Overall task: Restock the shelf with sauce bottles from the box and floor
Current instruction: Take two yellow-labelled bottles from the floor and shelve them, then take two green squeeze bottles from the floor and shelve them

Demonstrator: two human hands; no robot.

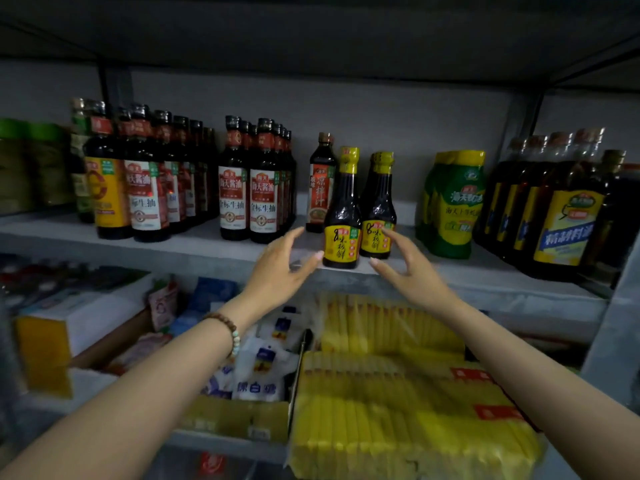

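My left hand [280,268] and right hand [407,268], spread and empty, flank the sauce bottle [341,216]: probably heavy, slick glass, best gripped round its label.

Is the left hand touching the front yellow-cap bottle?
Cannot tell. In the head view the thumb tip of the left hand reaches the label edge of the front bottle, but no gap or press shows plainly.

海天酱油 and 金标生抽 on red-and-white soy bottles [264,202], 凉拌汁 on slim bottle [320,194], 味极鲜 on yellow-labelled bottles [341,245], 精制料酒 on blue-banded bottles [566,233], 绵白糖 on white bag [257,384]
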